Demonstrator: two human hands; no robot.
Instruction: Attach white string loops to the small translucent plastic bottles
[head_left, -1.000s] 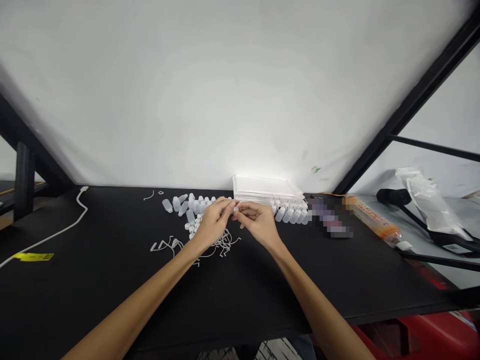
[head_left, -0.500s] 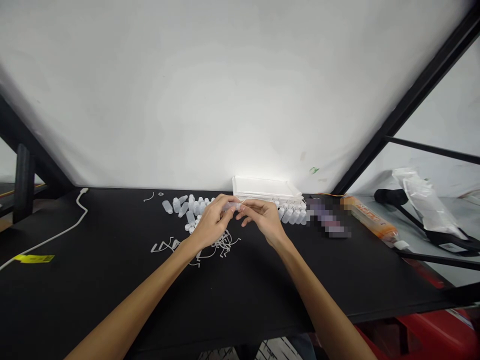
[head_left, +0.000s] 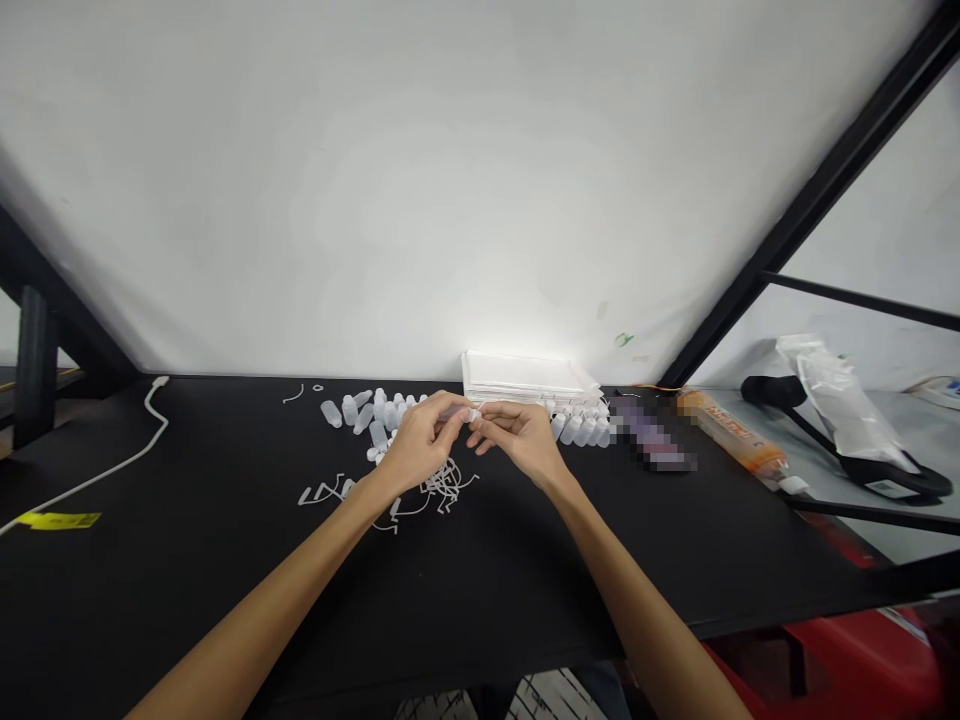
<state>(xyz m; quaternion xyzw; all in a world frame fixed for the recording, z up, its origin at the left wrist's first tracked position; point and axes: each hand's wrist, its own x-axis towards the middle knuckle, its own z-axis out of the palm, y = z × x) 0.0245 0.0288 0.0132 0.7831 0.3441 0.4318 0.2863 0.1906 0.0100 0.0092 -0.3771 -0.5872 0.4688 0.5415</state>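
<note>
My left hand (head_left: 420, 440) is closed around a small translucent plastic bottle, mostly hidden by its fingers. At the mouth of that bottle, a small white piece (head_left: 472, 414) shows between the fingertips of both hands. My right hand (head_left: 525, 440) pinches at this white end, thumb and forefinger together, the other fingers curled below. Behind and left of my left hand lie several loose bottles (head_left: 349, 410). Thin white bent tubes (head_left: 444, 488) lie in a tangle under my left wrist. Past my right hand, capped bottles (head_left: 583, 431) stand in rows.
A stack of white trays or sheets (head_left: 529, 375) leans at the wall behind the rows. A blurred-out item (head_left: 652, 435) and an orange-labelled clear packet (head_left: 731, 435) lie to the right. A white cable (head_left: 112, 475) with a yellow tag (head_left: 60, 521) runs along the left.
My fingertips have come slightly closer together at the bottle's mouth, and the white end there shows more plainly. The camera view has shifted a little.
</note>
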